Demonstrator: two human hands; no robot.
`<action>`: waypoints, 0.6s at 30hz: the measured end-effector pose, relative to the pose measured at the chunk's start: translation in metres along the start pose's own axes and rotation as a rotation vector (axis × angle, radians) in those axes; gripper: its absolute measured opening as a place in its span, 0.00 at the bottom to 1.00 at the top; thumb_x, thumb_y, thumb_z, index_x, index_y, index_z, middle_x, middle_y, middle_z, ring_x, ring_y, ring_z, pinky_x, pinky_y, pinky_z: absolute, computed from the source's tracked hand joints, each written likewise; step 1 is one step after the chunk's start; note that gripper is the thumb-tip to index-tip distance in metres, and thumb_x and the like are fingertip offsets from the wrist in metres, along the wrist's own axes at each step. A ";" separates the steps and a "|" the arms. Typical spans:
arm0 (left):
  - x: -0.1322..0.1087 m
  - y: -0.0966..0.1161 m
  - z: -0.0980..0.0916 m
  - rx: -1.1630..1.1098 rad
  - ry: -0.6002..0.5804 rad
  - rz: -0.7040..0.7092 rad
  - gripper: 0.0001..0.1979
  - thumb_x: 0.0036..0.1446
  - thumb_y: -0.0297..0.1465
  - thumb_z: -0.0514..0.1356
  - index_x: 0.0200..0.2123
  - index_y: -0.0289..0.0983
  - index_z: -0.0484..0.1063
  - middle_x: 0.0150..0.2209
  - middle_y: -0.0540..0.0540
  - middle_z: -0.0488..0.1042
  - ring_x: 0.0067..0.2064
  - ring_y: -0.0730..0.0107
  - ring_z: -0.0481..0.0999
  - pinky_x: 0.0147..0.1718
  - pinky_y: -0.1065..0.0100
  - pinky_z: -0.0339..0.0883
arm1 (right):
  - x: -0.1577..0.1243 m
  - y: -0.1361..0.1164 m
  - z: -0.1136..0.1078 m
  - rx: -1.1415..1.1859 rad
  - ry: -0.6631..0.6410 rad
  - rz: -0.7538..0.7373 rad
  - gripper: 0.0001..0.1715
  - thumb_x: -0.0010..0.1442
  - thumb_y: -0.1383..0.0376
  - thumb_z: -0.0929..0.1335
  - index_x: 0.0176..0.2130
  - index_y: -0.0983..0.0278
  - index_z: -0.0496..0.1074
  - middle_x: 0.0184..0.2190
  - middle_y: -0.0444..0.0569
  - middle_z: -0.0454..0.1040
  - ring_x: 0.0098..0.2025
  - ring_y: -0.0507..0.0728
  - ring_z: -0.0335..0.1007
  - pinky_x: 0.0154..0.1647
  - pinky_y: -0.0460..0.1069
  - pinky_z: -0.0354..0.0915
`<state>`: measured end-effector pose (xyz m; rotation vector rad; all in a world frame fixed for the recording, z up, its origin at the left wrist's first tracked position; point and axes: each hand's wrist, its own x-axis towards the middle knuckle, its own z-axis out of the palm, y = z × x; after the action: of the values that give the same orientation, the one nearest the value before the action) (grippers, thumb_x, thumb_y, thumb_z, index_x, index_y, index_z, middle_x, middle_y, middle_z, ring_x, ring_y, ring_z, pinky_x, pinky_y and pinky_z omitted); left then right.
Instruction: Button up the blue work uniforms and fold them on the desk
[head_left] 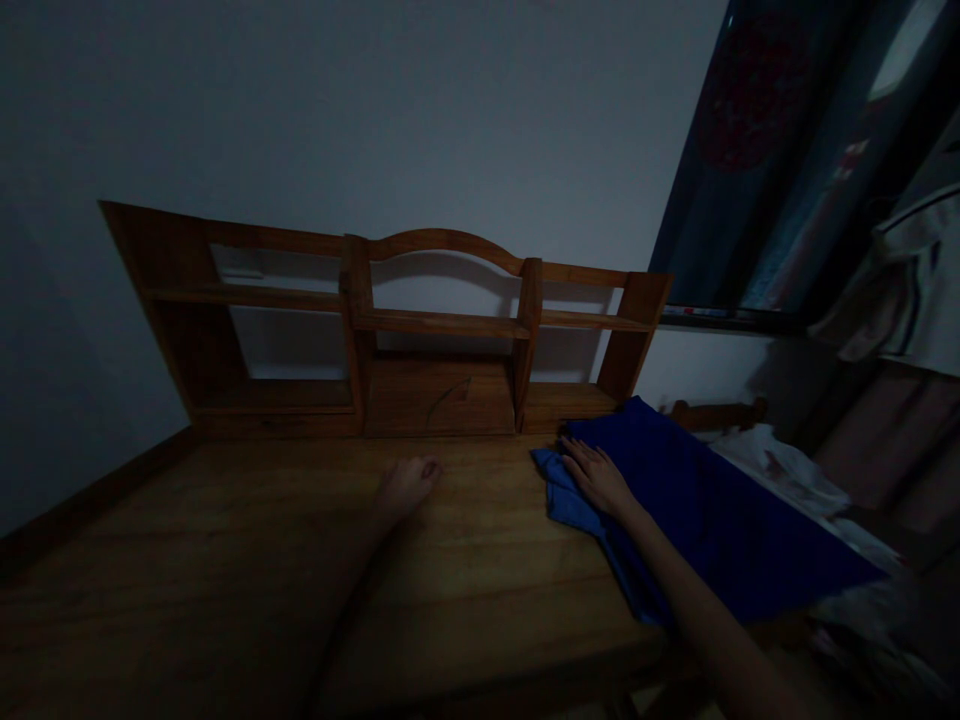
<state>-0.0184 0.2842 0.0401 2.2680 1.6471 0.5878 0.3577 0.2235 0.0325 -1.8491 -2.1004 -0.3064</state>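
Observation:
My right hand [596,478] lies flat with its fingers stretched out on a dark blue cloth [694,515]. The cloth spreads over the right end of a wooden desk [480,590] and hangs past its edge. Beneath that hand, a lighter blue folded part [571,508] shows along the cloth's left side. My left hand [409,485] is curled into a fist over the middle of the desk, apart from the cloth. Nothing shows between its fingers, though the dim light blurs the detail.
A wooden shelf unit [442,322] stands along the back of the desk, against a pale wall [420,120]. To the right are a dark window [742,160], hanging clothes [926,275] and a crumpled white plastic bag [780,468].

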 end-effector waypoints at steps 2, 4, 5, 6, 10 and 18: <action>0.001 0.000 0.001 -0.001 0.004 -0.004 0.14 0.59 0.37 0.51 0.40 0.40 0.75 0.33 0.45 0.77 0.35 0.67 0.75 0.33 0.73 0.61 | 0.000 0.000 0.001 -0.003 -0.001 0.001 0.32 0.66 0.50 0.48 0.64 0.58 0.50 0.61 0.51 0.56 0.64 0.57 0.47 0.63 0.58 0.43; 0.001 0.000 0.001 0.000 0.001 -0.002 0.14 0.59 0.37 0.51 0.39 0.40 0.75 0.32 0.45 0.77 0.35 0.67 0.75 0.33 0.73 0.61 | 0.000 0.001 0.001 -0.008 -0.003 0.006 0.32 0.66 0.50 0.48 0.63 0.58 0.51 0.61 0.51 0.56 0.64 0.57 0.47 0.63 0.58 0.43; 0.002 -0.001 0.002 0.002 -0.001 0.001 0.14 0.59 0.37 0.52 0.39 0.40 0.75 0.32 0.45 0.76 0.35 0.68 0.75 0.33 0.73 0.61 | 0.000 0.001 0.002 -0.009 -0.003 0.009 0.32 0.66 0.50 0.48 0.63 0.59 0.51 0.61 0.51 0.56 0.64 0.57 0.47 0.63 0.58 0.42; 0.002 -0.002 0.002 0.004 -0.004 0.005 0.13 0.59 0.37 0.52 0.40 0.40 0.75 0.32 0.45 0.76 0.35 0.68 0.74 0.33 0.73 0.61 | 0.001 0.001 0.002 -0.009 -0.004 0.011 0.32 0.66 0.50 0.48 0.63 0.59 0.51 0.61 0.51 0.56 0.64 0.57 0.47 0.63 0.58 0.42; 0.005 -0.008 0.006 0.008 -0.002 0.029 0.13 0.59 0.36 0.52 0.40 0.41 0.74 0.31 0.46 0.76 0.34 0.69 0.74 0.32 0.73 0.61 | 0.000 0.000 0.001 -0.006 -0.002 0.014 0.32 0.66 0.50 0.48 0.63 0.58 0.52 0.61 0.51 0.56 0.64 0.57 0.47 0.63 0.59 0.43; 0.003 -0.009 0.007 -0.018 0.016 0.053 0.14 0.59 0.37 0.52 0.42 0.41 0.74 0.33 0.46 0.76 0.35 0.68 0.74 0.33 0.73 0.61 | 0.000 0.003 0.005 -0.008 0.002 0.012 0.32 0.66 0.49 0.48 0.63 0.58 0.53 0.61 0.51 0.56 0.64 0.57 0.48 0.63 0.58 0.42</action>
<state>-0.0215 0.2901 0.0307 2.3062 1.5870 0.6326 0.3600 0.2259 0.0282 -1.8644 -2.0892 -0.3137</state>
